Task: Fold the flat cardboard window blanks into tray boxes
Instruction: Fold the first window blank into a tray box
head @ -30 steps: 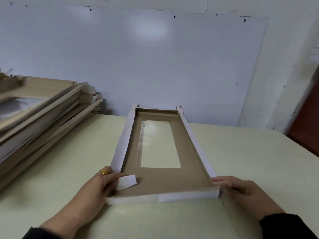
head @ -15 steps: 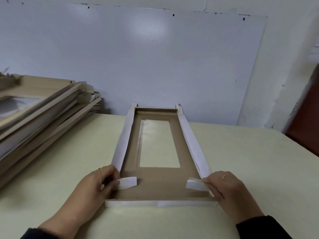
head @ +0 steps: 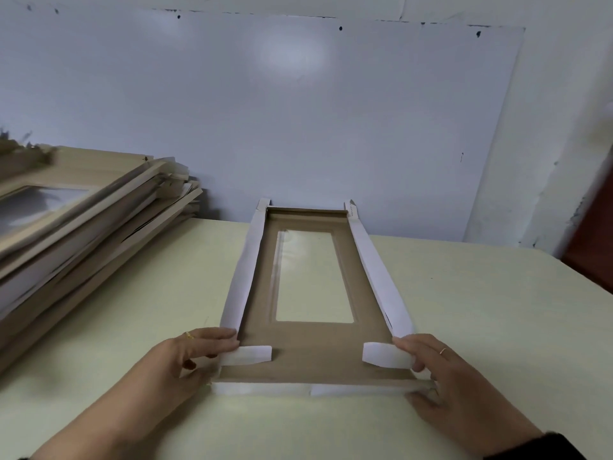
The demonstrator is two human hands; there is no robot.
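A long brown cardboard window blank (head: 315, 363) lies on the pale table (head: 132, 310), its clear window in the middle and its white side walls raised. My left hand (head: 179, 363) grips the near left corner, pressing a small white tab (head: 247, 355) inward. My right hand (head: 444, 370) grips the near right corner and holds the matching tab (head: 384, 355) folded in. The near end flap (head: 315, 390) lies low along the front edge. The far end wall stands up against the back.
A tall slanted stack of cardboard window pieces (head: 76, 234) fills the table's left side. A white board (head: 298, 111) leans on the wall behind. A dark red-brown surface (head: 597, 234) shows at the right edge.
My right hand moved from the near right end of the front flap to the right corner and folded its tab inward. The front flap dropped lower. My left hand stayed at its corner.
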